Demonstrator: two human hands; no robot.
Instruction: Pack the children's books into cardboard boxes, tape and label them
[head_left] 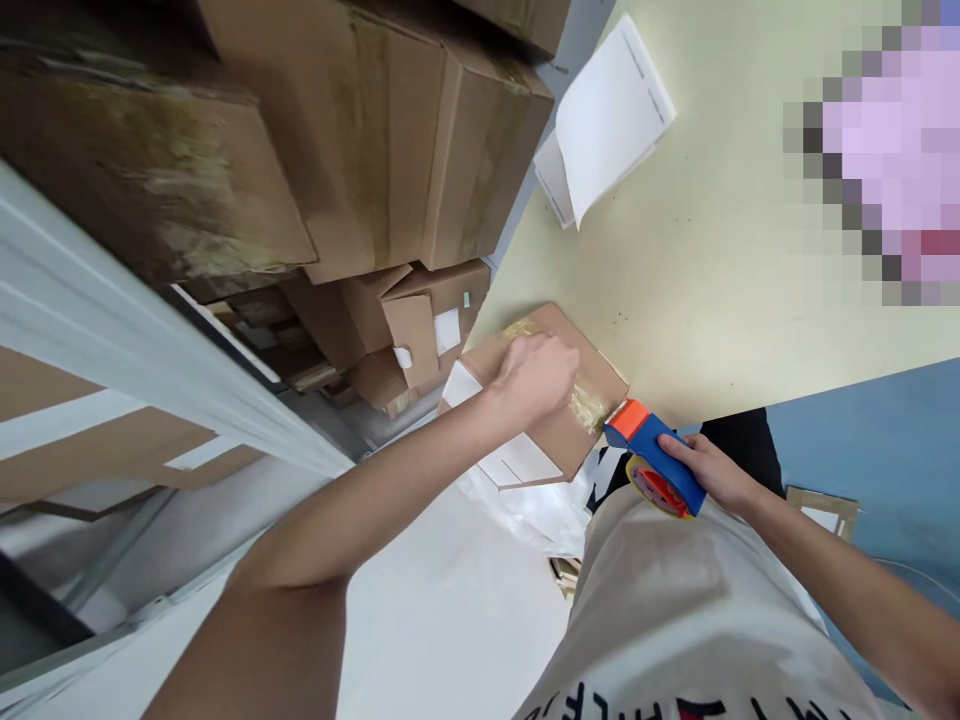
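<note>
A small brown cardboard box lies at the near corner of the table, with clear tape along its top and a white label on the side facing me. My left hand rests on the box top, its fingers curled into a fist; the underside of the fist is hidden. In my right hand is a blue and orange tape dispenser, its orange head against the right edge of the box. The tape roll hangs on the dispenser's lower side.
White papers lie on the pale table farther back. Large cardboard boxes are stacked at the upper left, beside a grey metal post. An opened carton stands below them. Clear plastic hangs under the small box. A blurred-out patch covers the upper right.
</note>
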